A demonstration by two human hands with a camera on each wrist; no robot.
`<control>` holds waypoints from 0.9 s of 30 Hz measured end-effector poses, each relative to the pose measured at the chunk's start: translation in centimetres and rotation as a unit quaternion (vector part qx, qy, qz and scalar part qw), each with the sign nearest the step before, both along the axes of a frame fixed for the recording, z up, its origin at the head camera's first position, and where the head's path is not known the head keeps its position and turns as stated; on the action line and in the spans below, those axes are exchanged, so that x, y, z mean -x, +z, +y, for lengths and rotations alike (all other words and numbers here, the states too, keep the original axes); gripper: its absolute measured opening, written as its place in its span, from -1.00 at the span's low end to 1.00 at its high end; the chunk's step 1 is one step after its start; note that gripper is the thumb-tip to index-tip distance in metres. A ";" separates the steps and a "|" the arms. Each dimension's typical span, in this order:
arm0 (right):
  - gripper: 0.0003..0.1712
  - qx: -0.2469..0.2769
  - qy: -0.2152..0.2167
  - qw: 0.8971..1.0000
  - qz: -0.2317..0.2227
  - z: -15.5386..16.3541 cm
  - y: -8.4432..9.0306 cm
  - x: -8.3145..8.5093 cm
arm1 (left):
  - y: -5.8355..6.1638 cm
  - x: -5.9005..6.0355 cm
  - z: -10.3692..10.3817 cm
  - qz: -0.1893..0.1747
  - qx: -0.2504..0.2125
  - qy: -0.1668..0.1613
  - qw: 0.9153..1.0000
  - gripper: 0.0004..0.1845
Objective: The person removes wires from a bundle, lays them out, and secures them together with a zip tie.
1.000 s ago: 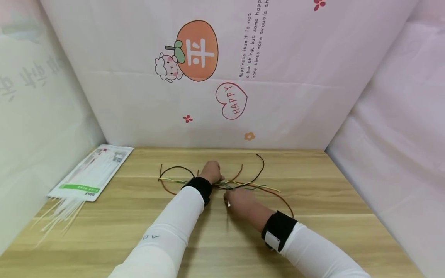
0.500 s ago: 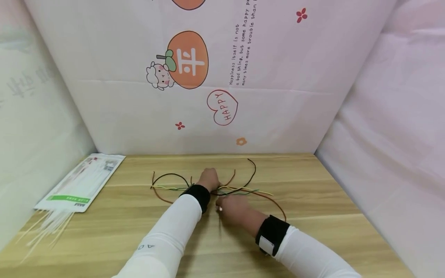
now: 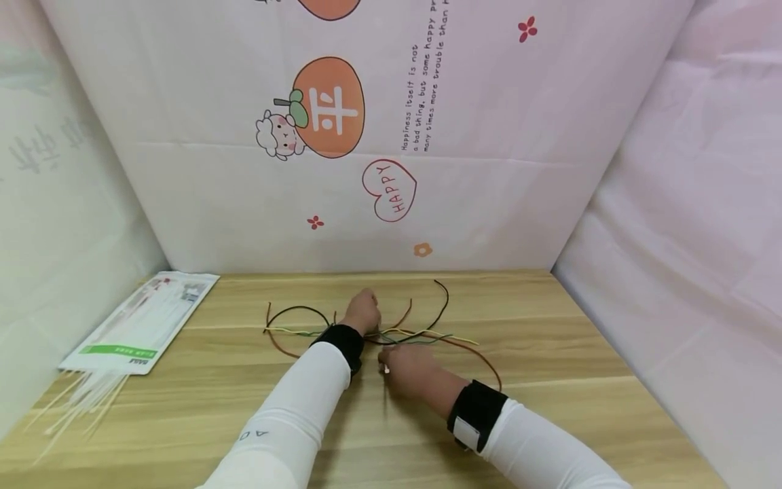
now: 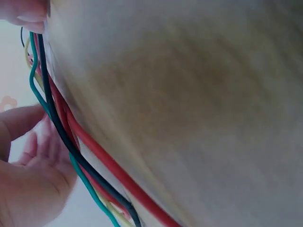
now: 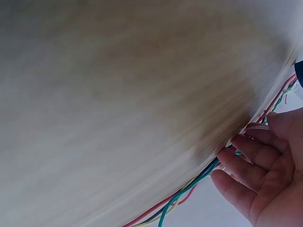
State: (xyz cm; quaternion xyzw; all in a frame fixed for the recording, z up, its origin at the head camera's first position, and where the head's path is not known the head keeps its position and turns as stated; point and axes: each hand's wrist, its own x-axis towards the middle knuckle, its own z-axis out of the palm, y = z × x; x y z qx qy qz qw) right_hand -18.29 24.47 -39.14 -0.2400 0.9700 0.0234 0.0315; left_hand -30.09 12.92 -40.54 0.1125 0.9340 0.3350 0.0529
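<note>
A loose bundle of red, black, green and yellow wires (image 3: 427, 335) lies across the wooden table, its ends spread to both sides. My right hand (image 3: 411, 370) is at the near side of the bundle and pinches a white cable tie (image 5: 258, 126) between thumb and forefinger. The tie's small white head (image 3: 386, 370) shows in the head view. At the bundle's far side is my left hand (image 3: 363, 312). The left wrist view shows its fingers (image 4: 45, 142) loosely bent beside the wires, with nothing visible in them. How far the tie passes round the wires is hidden.
A white plastic packet (image 3: 137, 326) with a green stripe lies at the table's left, several white cable ties (image 3: 91, 397) sticking out of it. A printed cloth wall (image 3: 476, 217) stands along the table's back edge, with pale cloth at both sides.
The head view has tilted, shifting the scene down and left. My left hand has drawn slightly back from the wires, up and left. The right hand stays by the bundle with the tie.
</note>
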 end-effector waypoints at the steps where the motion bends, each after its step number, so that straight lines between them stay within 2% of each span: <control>1: -0.91 0.006 0.003 1.000 0.000 0.0 -0.1 -0.1 | -0.1 -0.3 -0.1 -0.003 -0.024 0.004 1.000 -0.82; 3: -0.91 0.022 0.016 0.999 0.017 0.0 -0.4 -0.3 | -0.3 -0.6 -0.3 -0.002 -0.060 0.010 0.998 -0.79; 5: -0.90 0.043 0.040 0.997 0.054 0.0 -0.4 -0.8 | -0.6 -0.7 -0.4 -0.002 -0.086 0.026 0.996 -0.76; 8: -0.88 0.077 0.084 0.985 0.132 0.1 0.0 -1.7 | -0.7 -1.0 -0.7 0.016 -0.107 0.062 0.992 -0.76; 10: -0.89 0.108 0.104 0.974 0.170 0.1 0.5 -2.4 | -0.7 -1.1 -1.0 0.045 -0.117 0.083 0.989 -0.80; 12: -0.92 0.145 0.114 0.967 0.178 0.3 1.0 -2.9 | -0.4 -1.2 -1.2 0.071 -0.135 0.091 0.984 -0.84; 14: -0.93 0.182 0.108 0.961 0.180 0.6 1.3 -2.8 | 0.0 -1.4 -1.4 0.090 -0.157 0.084 0.980 -0.86; 15: -0.92 0.198 0.096 0.959 0.177 0.7 1.5 -2.5 | 0.2 -1.4 -1.4 0.097 -0.166 0.078 0.978 -0.87; 17: -0.96 0.236 0.046 0.961 0.140 0.9 1.8 -1.7 | 0.6 -1.6 -1.4 0.094 -0.178 0.059 0.978 -0.85; 18: -0.97 0.263 0.017 0.958 0.118 1.0 2.0 -1.1 | 0.8 -1.8 -1.3 0.091 -0.177 0.047 0.979 -0.84; 19: -0.96 0.296 -0.014 0.950 0.095 1.2 2.1 -0.5 | 1.0 -1.8 -1.3 0.088 -0.175 0.035 0.980 -0.84; 20: -0.96 0.336 -0.049 0.939 0.060 1.3 2.4 0.0 | 1.2 -1.9 -1.3 0.086 -0.171 0.023 0.981 -0.84; 22: -0.94 0.416 -0.108 0.903 0.005 1.4 2.8 1.0 | 1.4 -2.1 -1.3 0.073 -0.167 -0.001 0.983 -0.83; 24: -0.92 0.476 -0.132 0.869 -0.020 1.6 2.9 1.9 | 1.5 -2.2 -1.4 0.063 -0.165 -0.021 0.984 -0.82; 25: -0.90 0.490 -0.140 0.860 -0.027 1.7 2.9 2.2 | 1.6 -2.3 -1.4 0.056 -0.167 -0.026 0.984 -0.81; 26: -0.87 0.494 -0.146 0.857 -0.032 1.6 3.0 2.5 | 1.7 -2.3 -1.4 0.051 -0.170 -0.031 0.984 -0.81; 27: -0.85 0.487 -0.149 0.860 -0.032 1.6 2.9 2.8 | 1.7 -2.4 -1.3 0.047 -0.171 -0.034 0.984 -0.80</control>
